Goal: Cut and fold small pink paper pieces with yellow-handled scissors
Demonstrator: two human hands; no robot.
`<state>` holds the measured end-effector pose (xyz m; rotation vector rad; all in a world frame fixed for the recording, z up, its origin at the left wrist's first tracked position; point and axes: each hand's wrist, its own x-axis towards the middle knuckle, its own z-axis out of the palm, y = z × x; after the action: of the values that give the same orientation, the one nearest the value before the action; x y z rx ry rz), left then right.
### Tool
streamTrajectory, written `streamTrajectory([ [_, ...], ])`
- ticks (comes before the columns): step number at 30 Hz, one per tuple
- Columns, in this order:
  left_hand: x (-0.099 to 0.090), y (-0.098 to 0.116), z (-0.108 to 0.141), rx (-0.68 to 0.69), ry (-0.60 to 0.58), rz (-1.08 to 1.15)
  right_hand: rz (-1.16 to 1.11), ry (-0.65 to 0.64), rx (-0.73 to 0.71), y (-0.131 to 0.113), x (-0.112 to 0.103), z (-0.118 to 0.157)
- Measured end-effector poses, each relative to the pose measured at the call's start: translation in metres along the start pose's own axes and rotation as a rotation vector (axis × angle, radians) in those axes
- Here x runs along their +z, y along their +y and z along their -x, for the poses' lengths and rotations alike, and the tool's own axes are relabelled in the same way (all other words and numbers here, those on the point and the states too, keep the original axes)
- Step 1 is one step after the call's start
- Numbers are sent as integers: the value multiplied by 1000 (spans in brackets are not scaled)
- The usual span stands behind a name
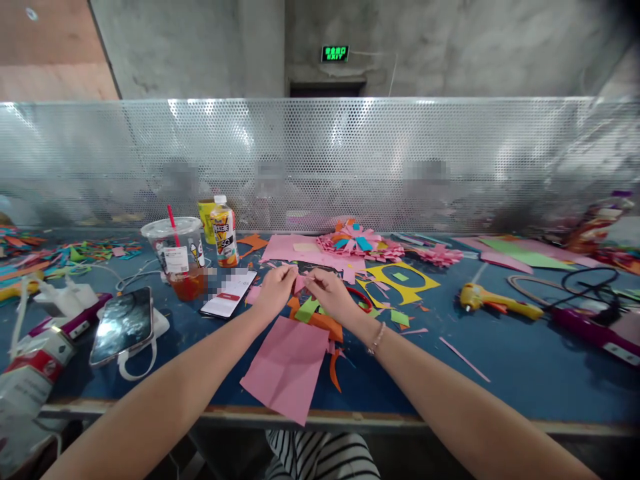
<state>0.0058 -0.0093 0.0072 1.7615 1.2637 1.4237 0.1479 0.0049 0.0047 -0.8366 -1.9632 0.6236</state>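
Note:
Near the middle of the blue table, my left hand point(278, 287) and my right hand point(325, 291) are close together with a small piece of pink paper point(300, 283) between their fingertips. Both hands are closed in a pinch on it. Below them lies a creased pink sheet point(287, 370) near the table's front edge. Green scraps point(307, 309) and orange scraps point(325, 325) lie under and beside my right hand. The red handle of a tool point(367, 301) shows just right of my right wrist. Behind the hands are pink paper flowers point(353, 240).
On the left stand a drink cup point(179, 263) and a bottle point(225, 233), with two phones point(125, 325) point(230, 293). A yellow glue gun point(500, 303) and a purple power strip point(590, 333) lie right. Cut yellow paper point(425, 277) lies near the centre. A perforated metal screen point(320, 153) stands behind.

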Motion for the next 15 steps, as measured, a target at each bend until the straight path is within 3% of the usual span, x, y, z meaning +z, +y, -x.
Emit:
streamTrajectory([
  [2,-1,-1,-1,14,4,-62,-46,-7,27,0,1,0],
  [5,-1,-3,-1,1,10,40,-125,-33,84,3,1,1],
  [9,-1,2,1,3,-115,136,-204,-55,130,9,2,2],
  [15,0,8,5,-111,-71,94,-159,-49,109,9,2,4],
])
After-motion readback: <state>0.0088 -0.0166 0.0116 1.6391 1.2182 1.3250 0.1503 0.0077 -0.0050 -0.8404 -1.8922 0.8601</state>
